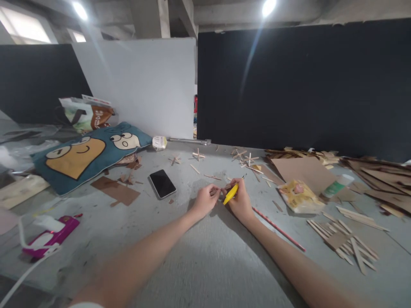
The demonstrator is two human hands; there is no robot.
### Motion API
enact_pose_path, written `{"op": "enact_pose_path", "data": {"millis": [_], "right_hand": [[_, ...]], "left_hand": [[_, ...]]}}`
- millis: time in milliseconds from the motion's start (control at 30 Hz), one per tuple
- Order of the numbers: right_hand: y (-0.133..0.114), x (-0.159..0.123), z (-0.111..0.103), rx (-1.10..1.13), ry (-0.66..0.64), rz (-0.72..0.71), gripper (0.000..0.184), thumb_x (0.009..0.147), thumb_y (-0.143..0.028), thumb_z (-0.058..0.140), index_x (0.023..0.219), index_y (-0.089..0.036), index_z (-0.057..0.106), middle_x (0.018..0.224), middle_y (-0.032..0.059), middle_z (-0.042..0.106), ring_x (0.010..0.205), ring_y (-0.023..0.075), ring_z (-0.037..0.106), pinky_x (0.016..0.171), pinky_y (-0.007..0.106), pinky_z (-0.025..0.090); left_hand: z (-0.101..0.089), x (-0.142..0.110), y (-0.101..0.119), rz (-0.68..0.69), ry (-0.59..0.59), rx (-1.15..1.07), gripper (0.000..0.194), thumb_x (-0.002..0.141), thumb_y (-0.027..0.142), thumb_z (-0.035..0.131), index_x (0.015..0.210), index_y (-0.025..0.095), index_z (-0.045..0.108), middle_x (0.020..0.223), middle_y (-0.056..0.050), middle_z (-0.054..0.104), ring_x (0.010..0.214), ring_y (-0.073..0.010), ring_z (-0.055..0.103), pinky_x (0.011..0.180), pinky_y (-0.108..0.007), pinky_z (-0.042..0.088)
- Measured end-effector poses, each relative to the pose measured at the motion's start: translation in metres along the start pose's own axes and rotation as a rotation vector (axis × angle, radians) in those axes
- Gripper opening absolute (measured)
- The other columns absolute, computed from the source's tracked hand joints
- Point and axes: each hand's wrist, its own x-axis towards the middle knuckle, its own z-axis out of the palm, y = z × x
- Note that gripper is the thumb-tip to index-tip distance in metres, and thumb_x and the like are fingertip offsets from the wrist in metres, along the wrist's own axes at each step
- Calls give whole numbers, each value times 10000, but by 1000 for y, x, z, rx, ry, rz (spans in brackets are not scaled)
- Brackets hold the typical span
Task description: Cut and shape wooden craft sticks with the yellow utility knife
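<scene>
My right hand (241, 201) is closed around a yellow utility knife (230, 193) over the middle of the grey table (205, 256). My left hand (205, 199) sits just left of it, fingers pinched on a small wooden stick piece (214, 192). The knife tip points toward that piece. Both hands nearly touch each other. A red pencil (278, 229) lies on the table just right of my right wrist.
A black phone (162, 183) lies left of my hands. A pink glue gun (51, 236) rests at the near left. A blue cartoon cushion (86, 154) is at the far left. Wooden sticks (345, 241), cardboard sheets (305, 169) and a yellow packet (298, 196) crowd the right.
</scene>
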Motion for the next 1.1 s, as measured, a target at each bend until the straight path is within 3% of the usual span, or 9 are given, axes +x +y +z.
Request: {"op": "enact_pose_path", "data": {"millis": [433,667,1100], "right_hand": [[-3,0,0,19,-38,33,363,848,-455,648,1046,-282,398,784,-30,609,665,183,606,635,285,492],[-4,0,-1,53,-50,30,366,850,-448,654,1053,-281,399,789,-33,613,667,182,613,635,287,491],[-11,-1,-1,20,-43,1,318,847,-427,633,1036,-282,422,752,-31,648,643,191,623,607,289,488]], "left_hand": [[0,1,-7,8,-16,46,159,970,323,599,956,183,674,819,-71,747,607,-171,667,589,-265,506],[1,1,-6,13,4,36,115,939,295,643,938,186,677,929,-112,772,856,-234,744,710,-304,564],[2,0,-2,3,26,19,35,903,224,652,888,192,654,899,-92,767,833,-234,749,705,-305,569]]}}
